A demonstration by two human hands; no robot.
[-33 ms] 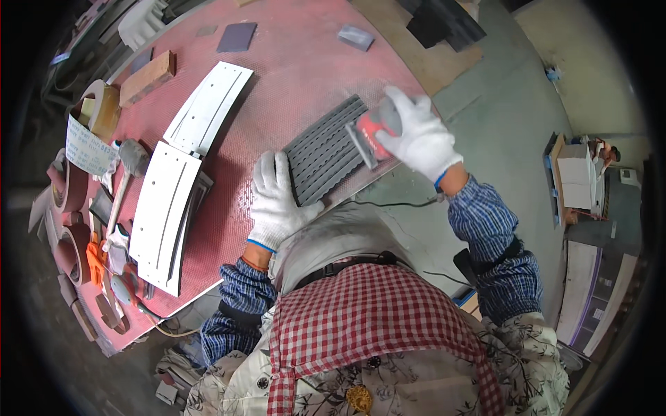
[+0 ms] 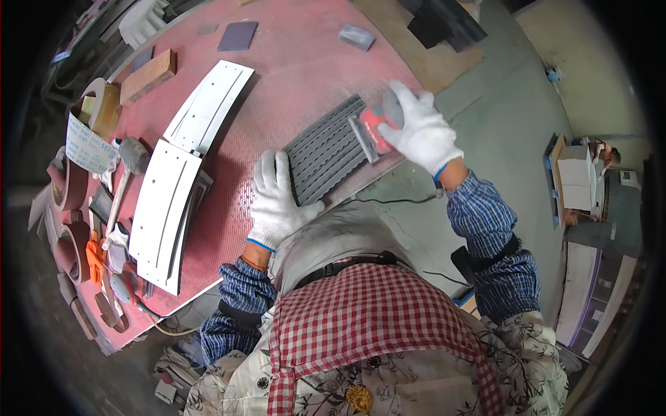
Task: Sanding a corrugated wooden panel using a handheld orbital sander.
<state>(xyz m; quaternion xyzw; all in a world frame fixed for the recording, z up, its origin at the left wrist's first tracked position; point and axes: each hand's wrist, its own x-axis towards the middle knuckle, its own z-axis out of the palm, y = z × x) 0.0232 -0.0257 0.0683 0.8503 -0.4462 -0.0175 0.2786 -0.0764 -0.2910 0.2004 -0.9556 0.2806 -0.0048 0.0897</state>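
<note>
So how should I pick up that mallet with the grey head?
I'd take the mallet by the middle of its pale handle, coming from above: the handle is slim and long, and white panels lie close on its right.

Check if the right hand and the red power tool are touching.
Touching. The head view shows the right hand wrapped over the red power tool, with no gap visible between them.

Right hand (image 2: pixel 424 132) — gripping red sander (image 2: pixel 375 130), left hand (image 2: pixel 274 204) — against grey panel (image 2: pixel 325 149)
</note>
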